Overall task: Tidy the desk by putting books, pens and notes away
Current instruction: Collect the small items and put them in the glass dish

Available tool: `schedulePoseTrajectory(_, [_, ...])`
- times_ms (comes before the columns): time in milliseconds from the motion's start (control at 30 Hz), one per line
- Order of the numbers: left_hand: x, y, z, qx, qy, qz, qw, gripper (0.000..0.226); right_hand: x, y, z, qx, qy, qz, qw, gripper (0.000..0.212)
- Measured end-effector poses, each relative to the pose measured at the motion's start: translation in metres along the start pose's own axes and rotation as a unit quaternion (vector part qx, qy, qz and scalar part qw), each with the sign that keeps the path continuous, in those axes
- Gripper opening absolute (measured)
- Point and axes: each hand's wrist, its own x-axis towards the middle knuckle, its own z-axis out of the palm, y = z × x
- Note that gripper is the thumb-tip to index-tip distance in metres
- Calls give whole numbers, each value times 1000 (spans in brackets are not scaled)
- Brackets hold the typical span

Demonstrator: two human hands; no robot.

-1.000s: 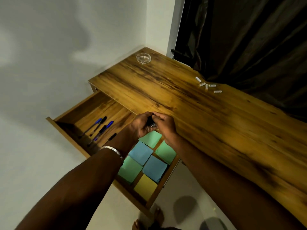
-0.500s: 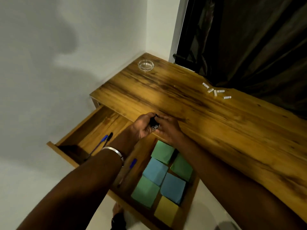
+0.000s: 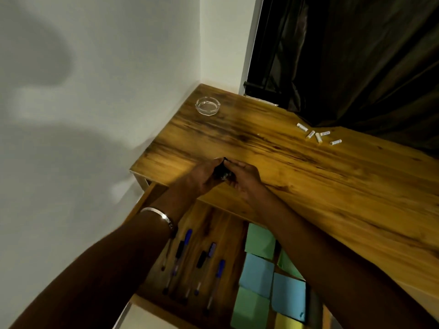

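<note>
Both hands meet over the front edge of the wooden desk (image 3: 308, 176). My left hand (image 3: 202, 179) and my right hand (image 3: 244, 179) are closed together on a small dark object (image 3: 222, 174) with a shiny part; what it is I cannot tell. Below them the drawer (image 3: 152, 198) stands pulled out. Several blue and black pens (image 3: 202, 260) lie in its left part. Green, blue and yellow sticky notes (image 3: 259, 276) lie in its right part, partly hidden by my right forearm.
A clear glass ashtray (image 3: 207, 105) sits at the desk's far left corner by the white wall (image 3: 95, 91). Several small white batteries (image 3: 317, 136) lie near the dark curtain (image 3: 356, 55) at the back.
The view has shifted, so the drawer now lies lower in frame and more pens show. My hands stay together on the small dark object, now slightly farther over the desk top.
</note>
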Motion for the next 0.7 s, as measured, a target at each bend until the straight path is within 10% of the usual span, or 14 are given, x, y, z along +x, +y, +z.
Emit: schedulePoseTrajectory(700, [130,89,-27,10,58,50,997,24,159,-58,49,-25,30,-53,998,29])
